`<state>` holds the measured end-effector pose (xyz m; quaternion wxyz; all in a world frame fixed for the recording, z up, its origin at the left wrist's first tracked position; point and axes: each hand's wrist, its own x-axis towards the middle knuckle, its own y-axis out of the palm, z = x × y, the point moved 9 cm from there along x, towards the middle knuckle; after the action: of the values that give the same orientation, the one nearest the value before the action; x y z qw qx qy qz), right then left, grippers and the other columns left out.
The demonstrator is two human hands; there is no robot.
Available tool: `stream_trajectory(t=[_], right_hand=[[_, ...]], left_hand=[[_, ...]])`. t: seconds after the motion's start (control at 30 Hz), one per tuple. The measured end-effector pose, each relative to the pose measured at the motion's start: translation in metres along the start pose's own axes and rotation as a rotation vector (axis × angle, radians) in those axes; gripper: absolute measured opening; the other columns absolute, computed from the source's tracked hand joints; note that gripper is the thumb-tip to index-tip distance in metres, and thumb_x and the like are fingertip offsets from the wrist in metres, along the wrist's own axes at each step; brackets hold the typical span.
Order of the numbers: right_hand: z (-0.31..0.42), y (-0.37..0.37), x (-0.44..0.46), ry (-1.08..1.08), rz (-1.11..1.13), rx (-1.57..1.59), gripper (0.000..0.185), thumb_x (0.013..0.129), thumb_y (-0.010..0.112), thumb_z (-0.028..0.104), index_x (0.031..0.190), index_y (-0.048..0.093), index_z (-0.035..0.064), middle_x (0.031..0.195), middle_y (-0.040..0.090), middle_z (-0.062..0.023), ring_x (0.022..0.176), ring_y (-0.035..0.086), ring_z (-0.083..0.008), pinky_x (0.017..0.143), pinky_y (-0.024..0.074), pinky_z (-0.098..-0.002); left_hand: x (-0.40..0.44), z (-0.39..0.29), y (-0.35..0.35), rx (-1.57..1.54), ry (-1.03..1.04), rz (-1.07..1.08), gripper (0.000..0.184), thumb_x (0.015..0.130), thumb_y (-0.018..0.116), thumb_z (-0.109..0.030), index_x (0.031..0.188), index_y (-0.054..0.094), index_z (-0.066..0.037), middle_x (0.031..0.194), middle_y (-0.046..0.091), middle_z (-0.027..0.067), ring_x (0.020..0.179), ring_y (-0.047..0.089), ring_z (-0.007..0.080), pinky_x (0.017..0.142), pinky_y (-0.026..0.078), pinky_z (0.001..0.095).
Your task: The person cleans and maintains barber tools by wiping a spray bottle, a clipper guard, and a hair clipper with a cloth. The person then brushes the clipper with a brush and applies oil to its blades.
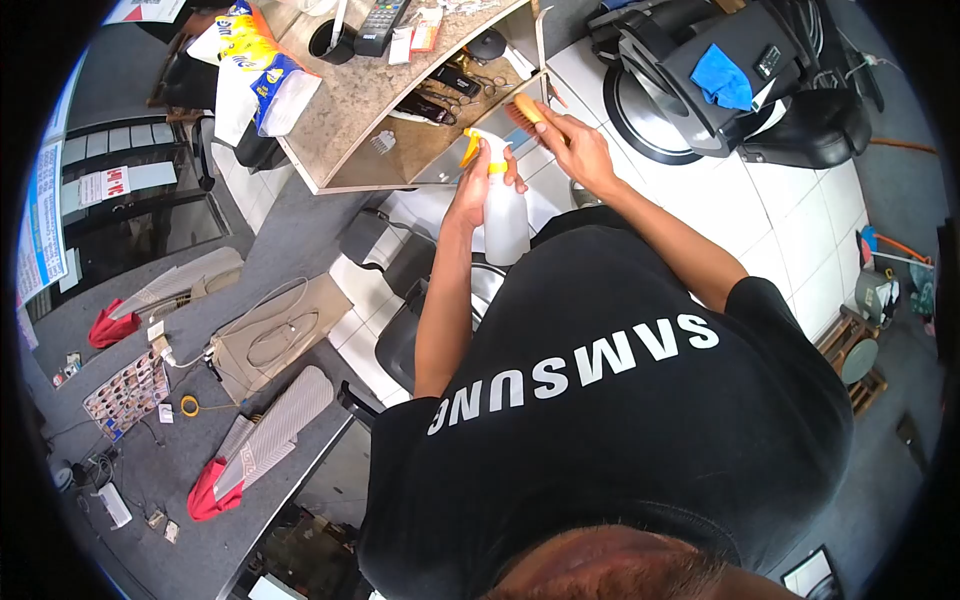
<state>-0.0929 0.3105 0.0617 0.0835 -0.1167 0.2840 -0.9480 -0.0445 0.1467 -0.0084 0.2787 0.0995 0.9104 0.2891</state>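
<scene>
My left hand (pixel 476 190) is wrapped round the neck of a white spray bottle (pixel 506 228) with a yellow trigger, held upright before my chest. In my right hand (pixel 580 155) is a brush (pixel 527 110) with a light wooden back and brown bristles. The brush is close to the sprayer head, beside the open compartment of a cabinet (pixel 350 160). Inside that compartment lie hair clippers (pixel 425 108) and several pairs of scissors (pixel 488 84).
On the cabinet top are a remote control (pixel 380 25), a black cup (pixel 331 42) and a yellow-blue packet (pixel 252 60). A black barber chair (pixel 810 130) with a blue cloth (pixel 721 78) stands right. A grey counter (pixel 170 440) at left carries cables and a beige bag (pixel 280 335).
</scene>
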Motion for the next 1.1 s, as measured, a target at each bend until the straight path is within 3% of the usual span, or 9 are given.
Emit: stream_trajectory(t=[0.13, 0.3, 0.43, 0.6, 0.7, 0.83, 0.9, 0.93, 1.1], right_hand=[[0.054, 0.000, -0.031, -0.280, 0.189, -0.040, 0.042, 0.099, 0.069, 0.034, 0.140, 0.068, 0.0251, 0.081, 0.064, -0.0088, 0.066, 0.066, -0.0304, 0.063, 0.0549, -0.0416], [0.084, -0.012, -0.061, -0.593, 0.524, -0.069, 0.048, 0.097, 0.069, 0.042, 0.144, 0.064, 0.0307, 0.080, 0.061, -0.0057, 0.060, 0.064, -0.0256, 0.053, 0.0516, -0.0396], [0.046, -0.033, -0.008, -0.103, 0.107, -0.151, 0.049, 0.092, 0.076, 0.032, 0.140, 0.067, 0.0306, 0.078, 0.060, -0.0056, 0.062, 0.064, -0.0274, 0.056, 0.0511, -0.0410], [0.073, -0.015, -0.040, -0.514, 0.589, -0.246, 0.046, 0.094, 0.074, 0.033, 0.139, 0.068, 0.0289, 0.081, 0.062, -0.0046, 0.065, 0.065, -0.0269, 0.058, 0.0512, -0.0403], [0.028, -0.032, -0.020, -0.418, 0.255, -0.071, 0.048, 0.092, 0.076, 0.035, 0.139, 0.069, 0.0277, 0.083, 0.065, -0.0029, 0.066, 0.065, -0.0262, 0.058, 0.0522, -0.0378], [-0.097, -0.027, -0.007, -0.070, 0.256, -0.208, 0.051, 0.100, 0.066, 0.050, 0.145, 0.064, 0.0259, 0.078, 0.064, -0.0050, 0.063, 0.066, -0.0221, 0.055, 0.0512, -0.0380], [-0.178, -0.030, -0.023, 0.747, 0.412, 0.215, 0.056, 0.099, 0.066, 0.054, 0.132, 0.068, 0.0080, 0.072, 0.061, -0.0036, 0.062, 0.062, -0.0140, 0.052, 0.0469, -0.0335], [-0.199, -0.024, -0.031, 0.891, 0.468, 0.414, 0.055, 0.096, 0.069, 0.055, 0.111, 0.065, 0.0021, 0.076, 0.059, -0.0018, 0.064, 0.056, -0.0087, 0.052, 0.0427, -0.0273], [-0.203, -0.028, -0.037, 0.931, 0.451, 0.847, 0.041, 0.095, 0.075, 0.031, 0.116, 0.053, 0.0033, 0.094, 0.064, -0.0051, 0.071, 0.057, -0.0085, 0.051, 0.0441, -0.0235]], left_hand=[[0.013, 0.009, -0.017, -0.172, -0.085, -0.263, 0.056, 0.109, 0.034, -0.063, 0.107, 0.055, -0.010, 0.083, 0.057, 0.0052, 0.075, 0.067, 0.0249, 0.079, 0.057, 0.0423], [0.018, -0.003, -0.020, -0.221, 0.121, 0.044, 0.056, 0.106, 0.040, -0.065, 0.112, 0.058, -0.013, 0.100, 0.064, 0.0043, 0.092, 0.069, 0.0197, 0.083, 0.059, 0.0407], [0.024, 0.001, -0.017, -0.181, 0.085, -0.068, 0.056, 0.106, 0.040, -0.065, 0.112, 0.058, -0.012, 0.111, 0.066, 0.0071, 0.102, 0.068, 0.0203, 0.089, 0.059, 0.0417], [0.028, -0.011, -0.022, 0.016, 0.091, -0.226, 0.056, 0.107, 0.037, -0.064, 0.111, 0.058, -0.012, 0.120, 0.068, 0.0116, 0.113, 0.067, 0.0280, 0.090, 0.059, 0.0472], [0.029, -0.010, -0.012, 0.008, 0.098, -0.235, 0.055, 0.108, 0.036, -0.063, 0.107, 0.058, -0.012, 0.118, 0.067, 0.0110, 0.113, 0.067, 0.0280, 0.087, 0.059, 0.0455], [0.026, -0.012, -0.005, -0.049, 0.109, -0.237, 0.054, 0.109, 0.033, -0.062, 0.108, 0.057, -0.014, 0.114, 0.064, 0.0079, 0.111, 0.066, 0.0277, 0.088, 0.056, 0.0449], [0.022, -0.009, -0.009, -0.094, 0.115, -0.274, 0.054, 0.110, 0.032, -0.061, 0.109, 0.056, -0.013, 0.114, 0.064, 0.0075, 0.111, 0.066, 0.0282, 0.089, 0.056, 0.0451], [0.019, -0.007, -0.012, -0.062, 0.124, -0.298, 0.054, 0.110, 0.031, -0.060, 0.108, 0.057, -0.013, 0.113, 0.064, 0.0075, 0.112, 0.066, 0.0289, 0.088, 0.055, 0.0456], [0.012, 0.015, -0.014, 0.098, 0.109, -0.373, 0.057, 0.109, 0.034, -0.063, 0.108, 0.059, -0.012, 0.114, 0.064, 0.0077, 0.112, 0.066, 0.0284, 0.088, 0.056, 0.0427]])
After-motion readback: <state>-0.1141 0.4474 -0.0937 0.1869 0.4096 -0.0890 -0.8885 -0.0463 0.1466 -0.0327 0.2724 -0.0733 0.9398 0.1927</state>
